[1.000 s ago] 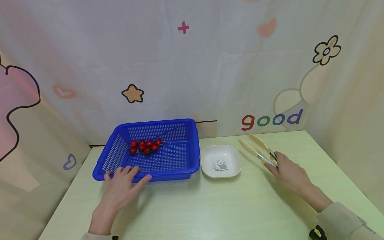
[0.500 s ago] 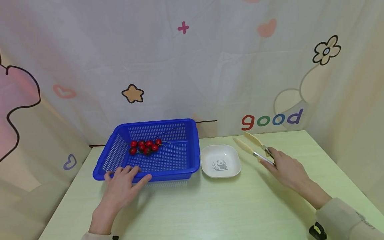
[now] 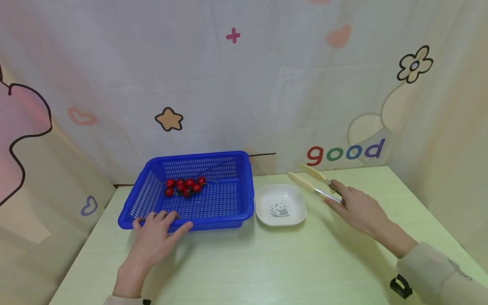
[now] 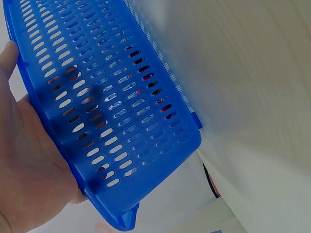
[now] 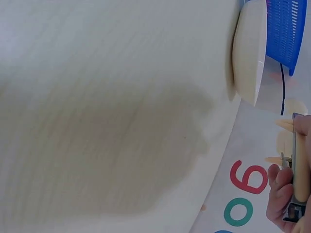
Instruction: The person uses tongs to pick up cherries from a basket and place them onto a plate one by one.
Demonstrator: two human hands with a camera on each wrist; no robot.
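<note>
My left hand (image 3: 152, 239) holds the near rim of a blue plastic basket (image 3: 219, 223), its fingers over the edge and the thumb along the rim. Through the slots in the left wrist view, fingers show inside the basket wall (image 4: 126, 116). Several red cherries (image 3: 189, 182) with stems lie in the basket's left half. To the right, my right hand (image 3: 360, 209) grips a pair of tongs (image 3: 303, 183) with cream tips and metal arms. Its tips are spread apart with nothing between them, beyond and above the dish's right rim. A white square dish (image 3: 265, 212) bears a panda print.
The dish stands right beside the basket on the pale green table (image 3: 244, 267). A patterned curtain (image 3: 213, 106) hangs along the table's back edge and at both sides. A black strap piece (image 3: 401, 287) shows under the right sleeve (image 3: 427, 267).
My right hand has moved left with the tongs, bringing the tips closer to the dish and slightly higher in view. The left hand, basket, cherries and dish stay where they were.
</note>
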